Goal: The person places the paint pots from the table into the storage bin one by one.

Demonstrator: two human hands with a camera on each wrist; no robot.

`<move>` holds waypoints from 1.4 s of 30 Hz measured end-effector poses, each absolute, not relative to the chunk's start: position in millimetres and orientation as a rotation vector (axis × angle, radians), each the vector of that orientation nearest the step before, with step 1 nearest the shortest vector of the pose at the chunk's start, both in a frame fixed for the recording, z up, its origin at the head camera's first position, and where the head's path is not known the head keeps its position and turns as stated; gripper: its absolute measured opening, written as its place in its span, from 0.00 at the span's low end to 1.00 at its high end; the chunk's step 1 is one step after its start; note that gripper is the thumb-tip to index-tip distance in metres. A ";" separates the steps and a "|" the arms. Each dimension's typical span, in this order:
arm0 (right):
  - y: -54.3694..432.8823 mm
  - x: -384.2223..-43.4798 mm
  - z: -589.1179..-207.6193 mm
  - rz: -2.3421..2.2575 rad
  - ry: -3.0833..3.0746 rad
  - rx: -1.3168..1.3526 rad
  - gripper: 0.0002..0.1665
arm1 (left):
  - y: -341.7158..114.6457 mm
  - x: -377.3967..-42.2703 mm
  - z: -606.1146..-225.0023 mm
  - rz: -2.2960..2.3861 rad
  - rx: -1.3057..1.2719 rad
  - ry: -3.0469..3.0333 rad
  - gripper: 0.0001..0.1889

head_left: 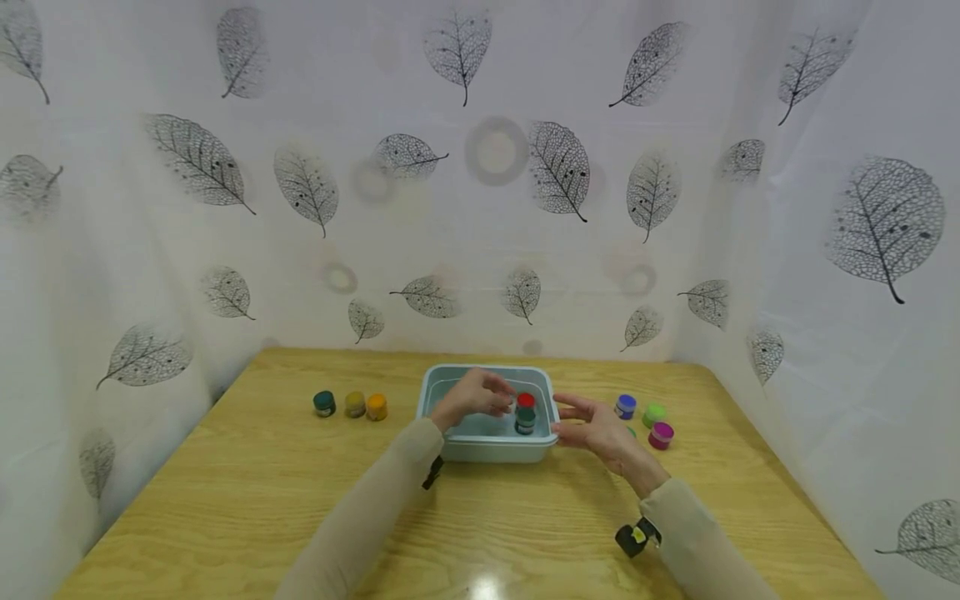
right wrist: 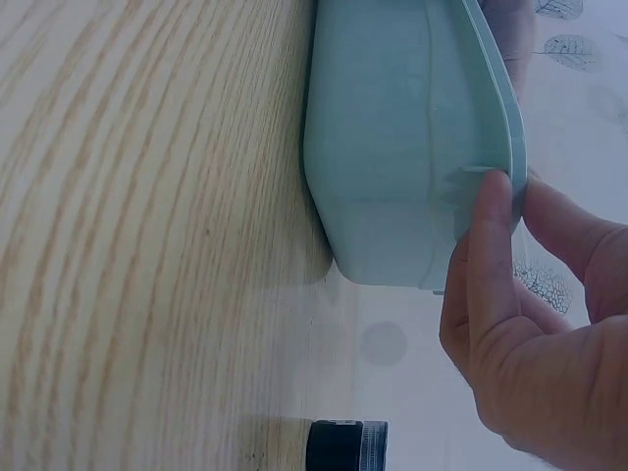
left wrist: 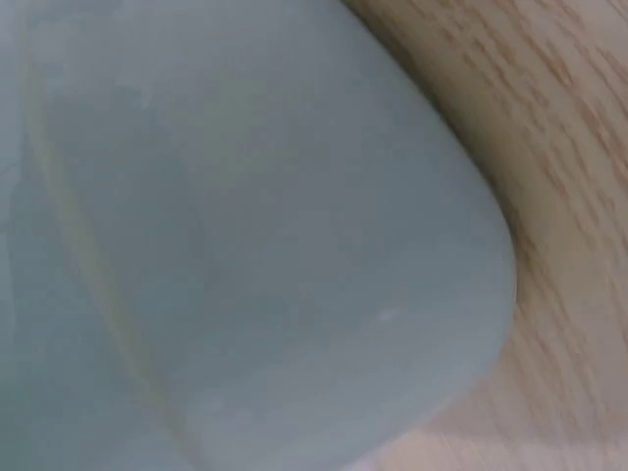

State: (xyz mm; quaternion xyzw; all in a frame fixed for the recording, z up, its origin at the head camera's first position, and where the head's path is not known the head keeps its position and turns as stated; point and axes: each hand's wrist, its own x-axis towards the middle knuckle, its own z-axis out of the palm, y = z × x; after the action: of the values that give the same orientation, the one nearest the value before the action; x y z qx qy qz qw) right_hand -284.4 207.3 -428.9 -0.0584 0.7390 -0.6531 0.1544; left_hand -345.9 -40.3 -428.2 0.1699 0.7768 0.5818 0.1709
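Note:
A pale blue-green plastic basin (head_left: pixel 480 451) sits on the table. Inside it, toward the right wall, are a red-topped paint jar (head_left: pixel 526 401) and a dark green one (head_left: pixel 525 422) in front of it. My left hand (head_left: pixel 477 395) reaches over the basin, fingers loosely bent just left of these jars, with nothing visible in them. At the right end, my right hand (head_left: pixel 592 429) pinches the basin's rim. The right wrist view shows that hand's thumb and index finger (right wrist: pixel 494 226) on either side of the rim. Only the basin's outer wall (left wrist: pixel 294 216) fills most of the left wrist view.
Left of the basin stand a dark teal jar (head_left: pixel 324 403), a mustard jar (head_left: pixel 355 405) and an orange jar (head_left: pixel 377 407). On the right are blue (head_left: pixel 626 407), light green (head_left: pixel 654 415) and magenta (head_left: pixel 661 435) jars. A leaf-patterned curtain (head_left: pixel 480 250) surrounds the wooden table (head_left: pixel 480 525).

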 end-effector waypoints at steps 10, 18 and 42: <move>206.4 -285.1 -430.3 -1.875 2.122 -0.168 0.40 | -52.7 -338.6 -411.9 1.691 0.405 2.297 0.12; 205.1 -285.3 -430.2 -1.862 2.139 -0.150 0.40 | -73.7 -338.7 -403.1 1.806 0.414 2.281 0.15; 206.4 -285.4 -429.9 -1.859 2.142 -0.136 0.40 | -164.3 -329.3 -399.8 1.720 0.313 2.377 0.18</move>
State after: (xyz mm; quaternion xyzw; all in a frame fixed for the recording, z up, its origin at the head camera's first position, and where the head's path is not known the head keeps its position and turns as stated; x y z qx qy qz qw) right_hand -285.4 206.4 -429.9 -0.0475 0.7458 -0.6472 0.1507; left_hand -329.3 -164.3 -399.8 0.1056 0.8018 0.5804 0.0954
